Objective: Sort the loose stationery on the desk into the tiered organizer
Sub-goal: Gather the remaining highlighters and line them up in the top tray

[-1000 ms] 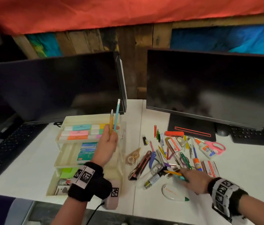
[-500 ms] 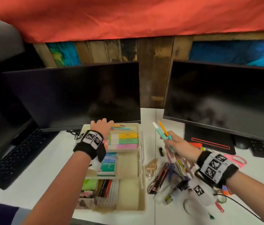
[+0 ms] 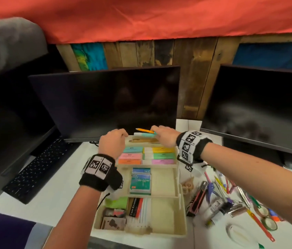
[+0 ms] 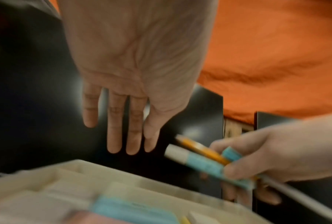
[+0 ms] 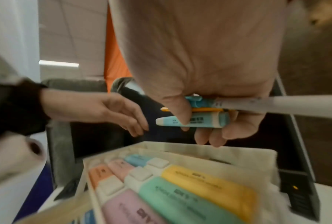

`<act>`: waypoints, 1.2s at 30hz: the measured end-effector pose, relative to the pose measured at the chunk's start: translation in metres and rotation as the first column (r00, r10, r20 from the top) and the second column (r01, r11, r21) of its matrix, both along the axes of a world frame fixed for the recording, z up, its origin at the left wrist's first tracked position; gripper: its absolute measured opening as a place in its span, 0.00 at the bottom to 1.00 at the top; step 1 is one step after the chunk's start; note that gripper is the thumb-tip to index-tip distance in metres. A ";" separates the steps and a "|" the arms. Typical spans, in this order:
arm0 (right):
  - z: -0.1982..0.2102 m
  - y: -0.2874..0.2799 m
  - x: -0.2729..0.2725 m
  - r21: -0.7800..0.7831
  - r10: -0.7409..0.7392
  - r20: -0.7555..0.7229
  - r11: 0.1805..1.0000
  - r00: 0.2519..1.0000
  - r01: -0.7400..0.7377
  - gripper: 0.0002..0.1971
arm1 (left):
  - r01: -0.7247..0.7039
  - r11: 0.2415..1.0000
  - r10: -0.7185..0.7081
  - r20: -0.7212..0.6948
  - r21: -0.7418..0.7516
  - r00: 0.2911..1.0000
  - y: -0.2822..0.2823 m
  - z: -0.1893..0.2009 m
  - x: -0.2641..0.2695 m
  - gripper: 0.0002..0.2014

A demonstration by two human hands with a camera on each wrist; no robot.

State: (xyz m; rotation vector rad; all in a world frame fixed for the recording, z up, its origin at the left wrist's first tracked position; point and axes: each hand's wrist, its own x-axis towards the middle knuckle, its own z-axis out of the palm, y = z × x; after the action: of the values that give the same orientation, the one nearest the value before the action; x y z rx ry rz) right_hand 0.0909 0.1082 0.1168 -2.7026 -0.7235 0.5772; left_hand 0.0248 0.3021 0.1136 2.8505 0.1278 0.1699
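Head view | right hand [image 3: 163, 136] now carries blue highlighter [image 3: 146, 135] and yellow pencil [image 3: 144, 130] over organizer [image 3: 176, 178] top tier, up from the surface | left hand [image 3: 113, 143] released, empty | drop-in next, likely.

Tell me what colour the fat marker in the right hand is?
Light blue with white ends; the marker shows best in the right wrist view.

Two hands [image 3: 112, 143] [image 3: 165, 136]. Six highlighters [image 3: 163, 150] lie under them, three pens [image 5: 192, 112] in the right one, two monitors [image 3: 105, 101] beyond, one keyboard [image 3: 34, 173] left.
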 end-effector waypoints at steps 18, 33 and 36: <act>-0.024 0.052 0.011 -0.188 0.261 0.144 0.954 0.955 -0.232 0.18 | -0.001 0.981 0.002 0.004 -0.196 1.000 0.014 -0.031 -0.046 0.12; -0.002 -0.019 0.022 0.173 0.025 0.062 0.984 0.998 -0.035 0.20 | 0.040 0.999 -0.041 -0.113 -0.009 0.993 0.000 -0.047 0.010 0.14; -0.012 -0.041 0.022 0.047 -0.028 0.122 0.999 0.992 0.023 0.13 | 0.016 0.999 -0.013 -0.084 0.033 0.996 -0.003 -0.049 0.012 0.14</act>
State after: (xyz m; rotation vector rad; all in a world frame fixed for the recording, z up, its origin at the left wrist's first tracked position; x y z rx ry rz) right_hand 0.1129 0.0669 0.1044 -2.7200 -0.7227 0.3861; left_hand 0.0368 0.2993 0.0643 2.8924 0.1229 0.0498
